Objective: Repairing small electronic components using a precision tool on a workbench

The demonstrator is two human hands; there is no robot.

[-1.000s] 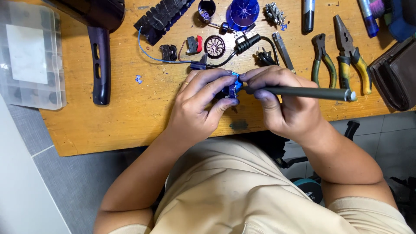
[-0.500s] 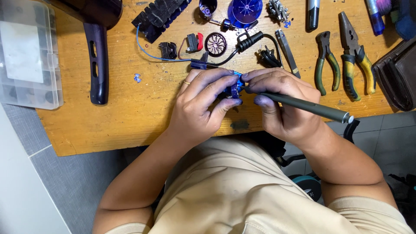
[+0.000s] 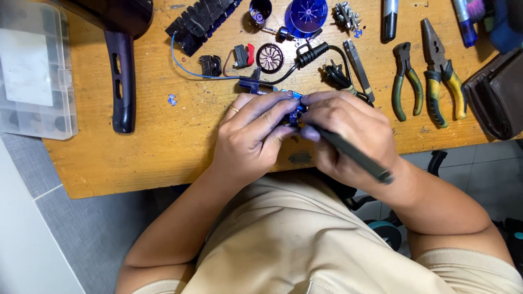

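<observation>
Nearest the camera, the person's beige-clad lap fills the bottom of the view, and both forearms rise from it to meet over the near edge of the scuffed yellow wooden worktop (image 3: 136,163). The left hand (image 3: 251,139) curls its fingers over a small blue plastic part (image 3: 296,112), pinching it between thumb and fingertips; a thin ring sits on one finger. The right hand (image 3: 348,133) presses in from the other side, fingertips touching the same blue part, and is closed around a slim dark rod-shaped tool (image 3: 351,154) whose handle slants back toward the wrist. The blue part sits between the two hands, just above the worktop's front edge. Just beyond the knuckles lie a thin blue wire (image 3: 188,69), a small black switch block (image 3: 210,65), a round dark spoked wheel (image 3: 269,57) and a black power cord with plug (image 3: 321,62). To the right rest green-handled pliers (image 3: 406,81) and yellow-and-green-handled pliers (image 3: 444,79), with a brown leather pouch (image 3: 498,95) at the edge. To the left lies a glossy dark hair-dryer body with slotted handle (image 3: 122,71), and beside it a clear plastic compartment box (image 3: 32,68). Farthest back sit a black ribbed strip (image 3: 204,19), a round translucent blue fan disc (image 3: 306,13) and a black marker pen (image 3: 390,19).
</observation>
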